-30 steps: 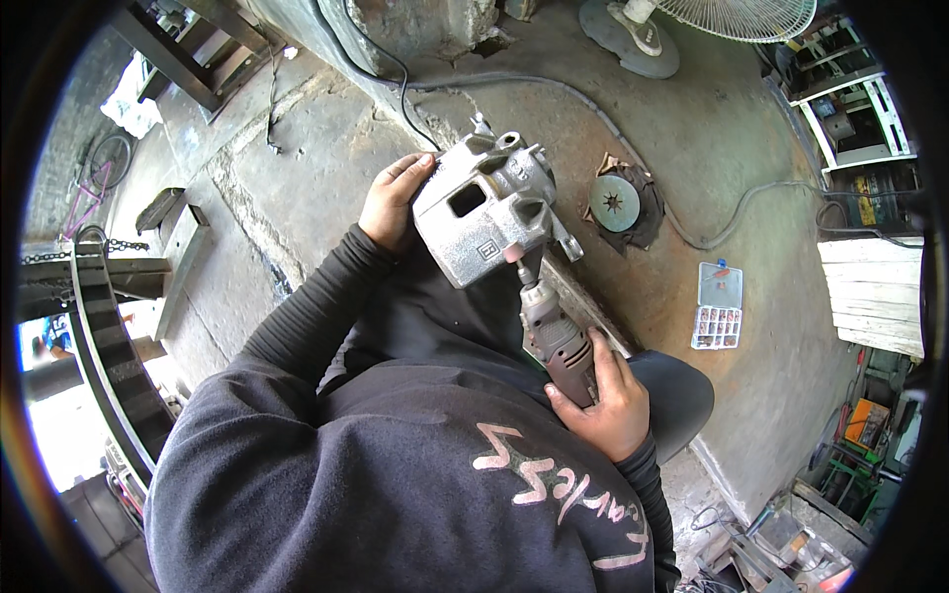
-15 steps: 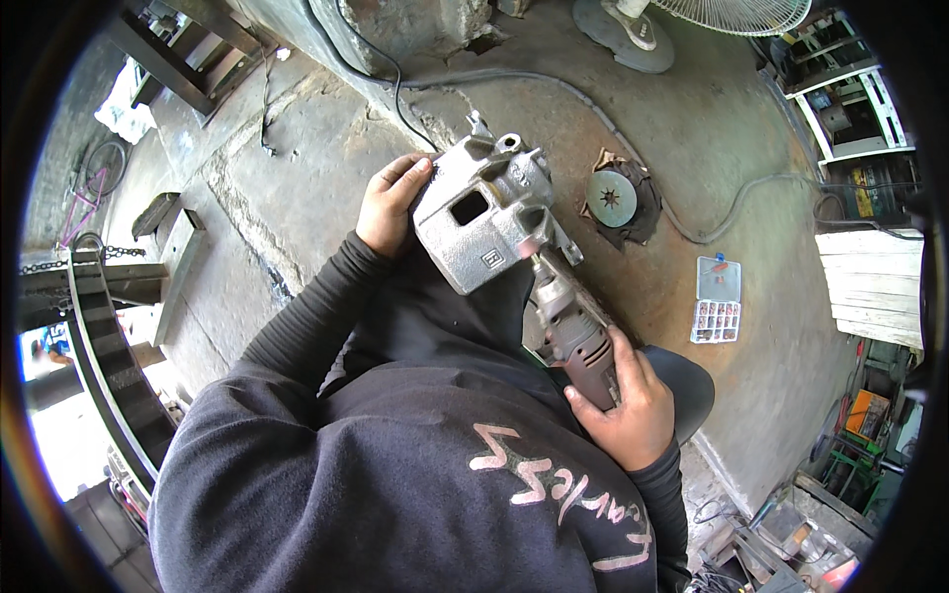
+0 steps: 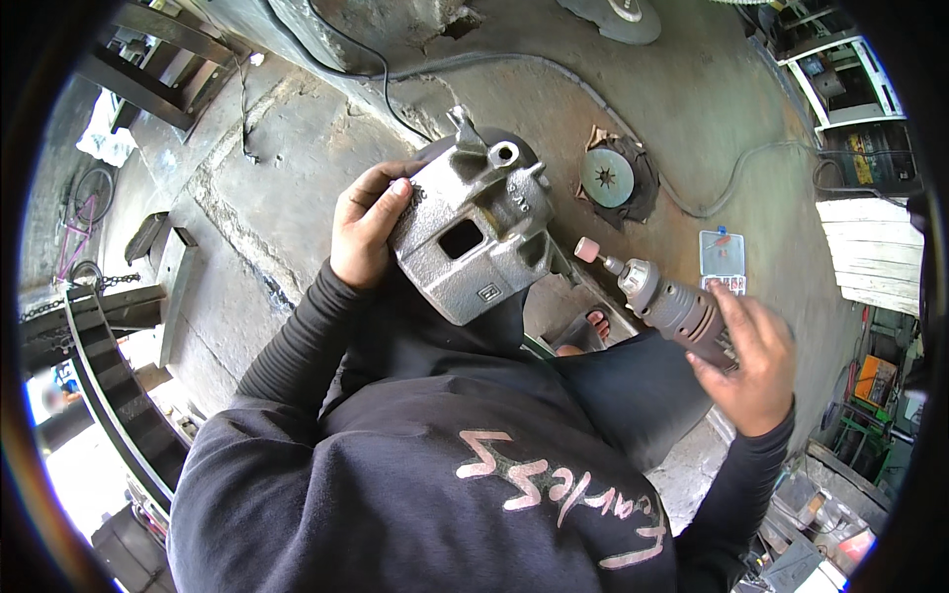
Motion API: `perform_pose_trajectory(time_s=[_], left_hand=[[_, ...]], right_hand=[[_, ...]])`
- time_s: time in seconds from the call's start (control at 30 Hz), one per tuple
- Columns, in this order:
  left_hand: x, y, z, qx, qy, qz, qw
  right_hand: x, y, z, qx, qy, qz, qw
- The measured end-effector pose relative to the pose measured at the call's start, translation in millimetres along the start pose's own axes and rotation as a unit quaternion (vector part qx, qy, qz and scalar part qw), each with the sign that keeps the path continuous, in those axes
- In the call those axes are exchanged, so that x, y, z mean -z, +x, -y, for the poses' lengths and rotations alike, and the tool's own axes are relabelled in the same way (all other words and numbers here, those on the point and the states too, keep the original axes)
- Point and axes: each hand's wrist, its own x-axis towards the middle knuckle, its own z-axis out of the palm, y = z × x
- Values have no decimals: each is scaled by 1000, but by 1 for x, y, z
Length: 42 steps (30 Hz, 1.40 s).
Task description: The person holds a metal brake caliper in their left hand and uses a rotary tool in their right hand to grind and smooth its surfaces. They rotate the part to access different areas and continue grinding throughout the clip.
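Observation:
A silver cast-metal brake caliper [image 3: 445, 285] rests over my lap, with a rectangular window through its body and lugs on its far and right sides. My left hand [image 3: 364, 229] grips its left edge, thumb on top; the fingers underneath are partly hidden. Off to the right, my right hand [image 3: 753, 371] is closed around the dark body of a die grinder [image 3: 682, 311]. A pink cylindrical grinding stone [image 3: 586, 249] sits on the tool's tip, pointing up-left, apart from the caliper with a small gap between them.
On the concrete floor ahead lie a round metal disc [image 3: 607, 180] on dark wrapping and a clear compartment box [image 3: 723, 253]. A grey hose [image 3: 692, 211] winds across the floor. White boards [image 3: 868, 242] stand at right; a curved metal beam [image 3: 104, 371] is at left.
My right hand has drawn the grinder back to the right, so its stone no longer meets the caliper's edge. The caliper and my left hand have shifted slightly left and nearer.

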Motion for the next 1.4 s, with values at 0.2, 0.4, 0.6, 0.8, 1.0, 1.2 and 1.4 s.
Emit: perform_pose_trajectory(time_s=[0.2, 0.4, 0.6, 0.8, 1.0, 1.2, 1.4], left_hand=[[-5, -18, -16, -27, 54, 11, 998], [-7, -22, -22, -41, 83, 19, 995], [-7, -24, -25, -31, 85, 31, 995], [-7, -24, -25, -42, 91, 37, 994], [-6, -24, -23, -37, 80, 48, 995], [-7, -23, -22, -45, 87, 45, 994], [-7, -22, -23, -56, 109, 40, 992]], right_hand=[[26, 32, -8, 110, -48, 53, 991], [31, 52, -3, 137, -48, 78, 986], [38, 63, -5, 168, -82, 82, 979], [43, 68, -3, 178, -85, 97, 976], [43, 70, -5, 181, -88, 98, 975], [43, 71, -4, 172, -95, 88, 977], [44, 70, -7, 177, -94, 106, 974]])
